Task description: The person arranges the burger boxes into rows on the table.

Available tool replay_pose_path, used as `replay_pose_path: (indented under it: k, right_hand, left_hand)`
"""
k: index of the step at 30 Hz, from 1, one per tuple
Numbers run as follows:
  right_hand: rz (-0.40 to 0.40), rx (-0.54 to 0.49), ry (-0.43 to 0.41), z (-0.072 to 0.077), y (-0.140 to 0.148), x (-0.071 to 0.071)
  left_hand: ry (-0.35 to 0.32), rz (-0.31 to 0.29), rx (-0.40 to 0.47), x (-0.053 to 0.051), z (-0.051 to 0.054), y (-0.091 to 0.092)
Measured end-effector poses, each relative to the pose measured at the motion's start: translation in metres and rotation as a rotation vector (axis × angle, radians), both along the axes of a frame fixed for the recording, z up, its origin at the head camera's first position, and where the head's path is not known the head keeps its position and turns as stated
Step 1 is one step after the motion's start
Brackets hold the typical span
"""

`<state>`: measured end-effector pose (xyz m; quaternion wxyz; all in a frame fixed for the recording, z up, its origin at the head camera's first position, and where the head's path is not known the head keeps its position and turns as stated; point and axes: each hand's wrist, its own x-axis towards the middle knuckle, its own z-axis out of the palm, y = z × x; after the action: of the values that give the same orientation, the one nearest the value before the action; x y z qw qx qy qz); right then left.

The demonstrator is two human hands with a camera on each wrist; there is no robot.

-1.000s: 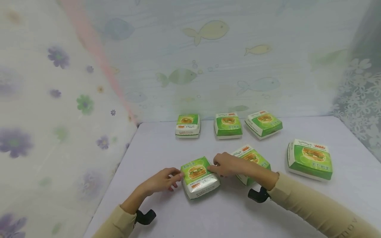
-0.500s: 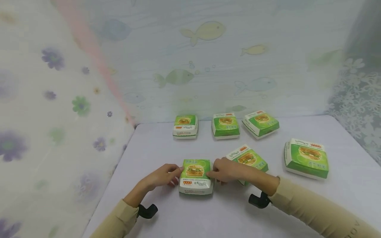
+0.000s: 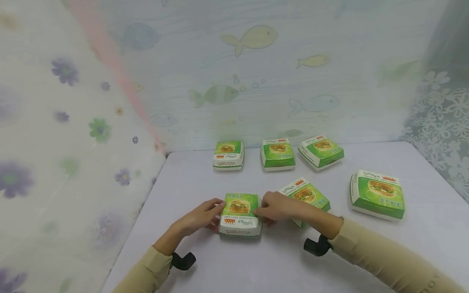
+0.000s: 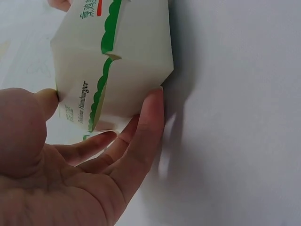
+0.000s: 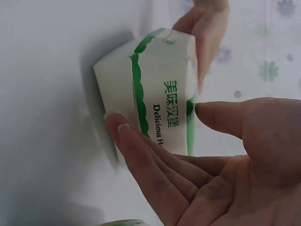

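Observation:
A green and white burger box (image 3: pixel 239 215) sits near the middle of the table, its printed text side toward me. My left hand (image 3: pixel 199 217) holds its left side; in the left wrist view the thumb (image 4: pixel 47 101) is at the upper edge and a fingertip (image 4: pixel 154 101) at the lower edge. From the other side my right hand (image 3: pixel 280 206) grips the same box, thumb (image 5: pixel 216 115) at the top edge and fingertips (image 5: pixel 123 129) low on the side wall. Just behind the right hand lies a second burger box (image 3: pixel 307 195), partly hidden by that hand and forearm.
Three matching boxes stand along the back: a left one (image 3: pixel 229 156), a middle one (image 3: pixel 277 154) and an angled one (image 3: pixel 321 152). Another box (image 3: pixel 377 195) is at the right. A fish-printed curtain (image 3: pixel 234 81) hangs behind the white table (image 3: pixel 256 268).
The held box has turned from a slant to nearly square with the table's front. It shifted slightly left, and both hands followed it. The other boxes stay put while the view shifts slightly.

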<state>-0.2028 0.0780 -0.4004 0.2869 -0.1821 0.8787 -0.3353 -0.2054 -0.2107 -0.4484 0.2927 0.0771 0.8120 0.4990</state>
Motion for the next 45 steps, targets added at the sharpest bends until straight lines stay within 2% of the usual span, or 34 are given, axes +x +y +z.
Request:
replay_pose_path:
  k: [10, 16, 21, 34, 45]
  right_hand:
    - [-0.037, -0.058, 0.048, 0.003, -0.016, -0.014]
    - [-0.064, -0.079, 0.077, 0.000, -0.030, -0.025]
    - [-0.108, -0.108, 0.075, -0.004, -0.041, -0.031]
    - [-0.154, -0.170, 0.051, -0.020, -0.058, -0.035]
    - [-0.141, -0.135, 0.084, -0.020, -0.057, -0.031]
  left_hand:
    - [0.044, 0.052, -0.013, -0.018, 0.006, -0.014]
    - [0.053, 0.053, -0.014, -0.032, 0.006, -0.029]
    - [0.062, 0.076, -0.006, -0.040, 0.005, -0.037]
    - [0.073, 0.150, -0.062, -0.047, -0.003, -0.046]
    - [0.087, 0.179, -0.108, -0.048, -0.005, -0.048]
